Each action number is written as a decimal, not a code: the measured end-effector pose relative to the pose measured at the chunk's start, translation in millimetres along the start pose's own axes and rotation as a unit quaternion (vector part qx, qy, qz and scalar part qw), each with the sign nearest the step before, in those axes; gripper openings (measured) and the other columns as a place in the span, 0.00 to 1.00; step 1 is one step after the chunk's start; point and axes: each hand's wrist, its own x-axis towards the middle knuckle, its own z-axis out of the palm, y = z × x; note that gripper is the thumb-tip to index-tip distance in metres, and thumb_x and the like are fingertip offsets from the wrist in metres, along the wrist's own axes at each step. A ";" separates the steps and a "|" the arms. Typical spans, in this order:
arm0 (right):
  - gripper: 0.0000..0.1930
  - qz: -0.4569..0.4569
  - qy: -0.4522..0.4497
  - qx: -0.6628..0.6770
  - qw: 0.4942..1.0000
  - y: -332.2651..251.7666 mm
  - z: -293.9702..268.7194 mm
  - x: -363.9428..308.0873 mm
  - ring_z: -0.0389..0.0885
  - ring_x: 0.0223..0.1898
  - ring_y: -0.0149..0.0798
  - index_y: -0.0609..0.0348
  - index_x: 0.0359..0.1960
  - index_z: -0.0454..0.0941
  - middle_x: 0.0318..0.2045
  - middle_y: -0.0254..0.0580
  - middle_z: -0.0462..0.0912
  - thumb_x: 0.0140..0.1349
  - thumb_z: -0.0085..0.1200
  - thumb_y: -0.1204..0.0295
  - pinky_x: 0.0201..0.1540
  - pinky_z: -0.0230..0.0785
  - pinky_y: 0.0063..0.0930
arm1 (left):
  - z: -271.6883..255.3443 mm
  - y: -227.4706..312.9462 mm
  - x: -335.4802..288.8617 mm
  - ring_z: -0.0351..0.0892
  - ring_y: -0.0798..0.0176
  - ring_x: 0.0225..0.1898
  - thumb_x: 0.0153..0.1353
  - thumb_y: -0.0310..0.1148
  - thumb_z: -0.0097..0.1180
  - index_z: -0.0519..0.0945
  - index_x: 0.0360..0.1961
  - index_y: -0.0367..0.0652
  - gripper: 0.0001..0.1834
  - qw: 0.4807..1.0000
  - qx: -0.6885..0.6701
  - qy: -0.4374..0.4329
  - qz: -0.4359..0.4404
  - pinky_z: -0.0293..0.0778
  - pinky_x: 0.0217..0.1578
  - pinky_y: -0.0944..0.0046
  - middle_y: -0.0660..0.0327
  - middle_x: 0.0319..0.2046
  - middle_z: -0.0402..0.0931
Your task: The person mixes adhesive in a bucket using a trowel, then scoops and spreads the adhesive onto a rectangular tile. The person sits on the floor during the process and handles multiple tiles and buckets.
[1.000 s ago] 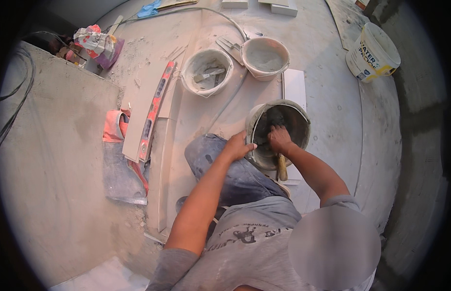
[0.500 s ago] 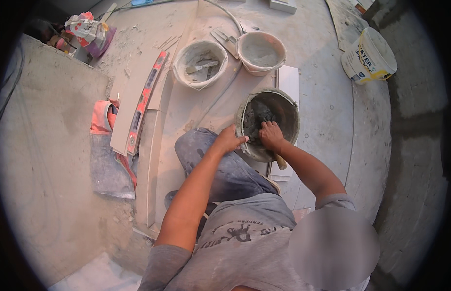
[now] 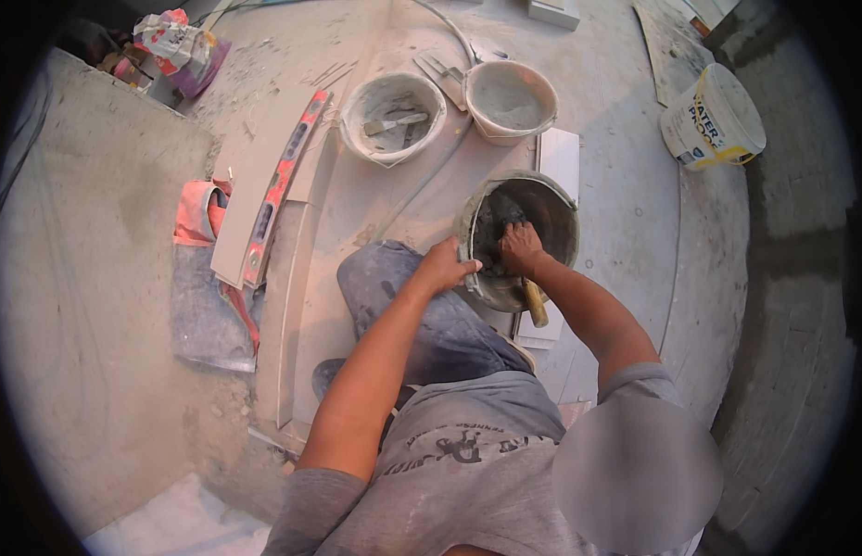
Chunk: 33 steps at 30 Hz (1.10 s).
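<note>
A round bucket with a mortar-crusted rim stands tilted by my bent knee. Its near-left rim is gripped by my left hand, thumb pointing inward. Inside lies dark grey wet mortar, heaped toward the left wall. My right hand reaches into the bucket with its fingers curled at the mortar; what they close on is hidden. Under my right wrist, a wooden tool handle sticks out over the near rim, and the rest of that tool is out of sight.
Beyond stand a bucket with a trowel inside and a bucket of grey mix. A notched trowel lies between them. A red spirit level rests on boards at left, beside a cloth bag. A white tub leans at right.
The view has shifted a little. My right hand has moved slightly up within the bucket, and more of the wooden handle shows below it. My left hand keeps its grip on the rim.
</note>
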 end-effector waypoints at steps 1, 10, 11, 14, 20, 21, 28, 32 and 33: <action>0.13 0.016 0.026 0.010 0.999 6.1 -2.9 -1.1 0.81 0.46 0.50 0.58 0.33 0.86 0.43 0.52 0.82 0.60 0.52 0.64 0.46 0.70 0.41 | -0.2 -1.3 0.0 0.84 0.55 0.45 0.57 0.34 0.68 0.75 0.58 0.35 0.28 1.000 -0.008 -0.001 -0.008 0.77 0.46 0.58 0.49 0.45 0.83; 0.16 0.204 0.050 0.615 0.760 54.9 -47.8 -55.5 0.79 0.29 0.39 0.71 0.27 0.81 0.23 0.48 0.79 0.53 0.53 0.64 0.35 0.71 0.35 | 1.1 -6.1 7.1 0.85 0.60 0.40 0.58 0.31 0.66 0.73 0.57 0.32 0.27 0.994 -0.106 0.006 -0.020 0.82 0.36 0.62 0.50 0.44 0.82; 0.15 0.208 0.078 0.658 0.720 53.4 -48.1 -60.4 0.77 0.27 0.35 0.70 0.26 0.81 0.22 0.42 0.78 0.53 0.53 0.65 0.33 0.69 0.32 | 0.1 -4.7 7.5 0.85 0.59 0.40 0.58 0.31 0.66 0.73 0.57 0.32 0.28 0.996 -0.082 0.005 -0.025 0.82 0.35 0.61 0.50 0.44 0.82; 0.13 0.237 0.080 0.702 0.666 48.5 -48.0 -75.6 0.70 0.24 0.29 0.66 0.24 0.80 0.22 0.31 0.76 0.54 0.53 0.66 0.29 0.62 0.27 | -2.6 0.9 7.2 0.85 0.59 0.40 0.57 0.32 0.67 0.73 0.58 0.32 0.29 0.999 -0.038 0.000 -0.034 0.82 0.36 0.61 0.50 0.46 0.81; 0.06 0.234 0.058 0.759 0.605 57.4 -105.2 -74.4 0.68 0.23 0.21 0.56 0.31 0.79 0.21 0.23 0.73 0.60 0.60 0.67 0.29 0.61 0.18 | -6.5 1.0 2.7 0.84 0.54 0.46 0.56 0.36 0.68 0.74 0.59 0.36 0.30 0.998 -0.046 0.006 -0.041 0.78 0.47 0.57 0.49 0.48 0.81; 0.08 0.189 0.076 0.776 0.597 60.0 -123.3 -61.7 0.69 0.24 0.21 0.57 0.35 0.80 0.23 0.24 0.74 0.60 0.61 0.67 0.29 0.62 0.18 | -5.3 0.2 4.3 0.83 0.53 0.47 0.56 0.36 0.68 0.75 0.59 0.37 0.30 0.996 -0.073 0.006 -0.042 0.76 0.50 0.57 0.49 0.48 0.82; 0.25 0.017 0.110 0.781 0.615 52.7 -187.2 -2.7 0.76 0.33 0.24 0.64 0.58 0.76 0.36 0.30 0.80 0.63 0.62 0.62 0.36 0.69 0.22 | 2.9 -4.4 3.1 0.84 0.59 0.29 0.55 0.33 0.69 0.76 0.54 0.37 0.26 0.999 -0.011 0.041 0.023 0.80 0.33 0.61 0.51 0.37 0.84; 0.23 0.143 0.011 0.457 0.878 46.8 -131.5 -34.6 0.85 0.44 0.46 0.62 0.50 0.82 0.42 0.54 0.85 0.60 0.62 0.57 0.47 0.76 0.37 | -0.3 -4.1 -0.6 0.83 0.51 0.48 0.55 0.37 0.68 0.77 0.57 0.40 0.28 0.999 0.041 0.019 0.006 0.75 0.52 0.55 0.48 0.47 0.82; 0.19 0.154 -0.063 0.353 0.921 37.3 -108.7 -44.8 0.85 0.46 0.51 0.60 0.47 0.83 0.42 0.56 0.85 0.60 0.59 0.60 0.47 0.77 0.40 | -0.7 -4.1 -0.9 0.82 0.51 0.49 0.55 0.38 0.68 0.77 0.57 0.40 0.28 1.000 0.025 0.009 -0.007 0.74 0.52 0.55 0.47 0.47 0.82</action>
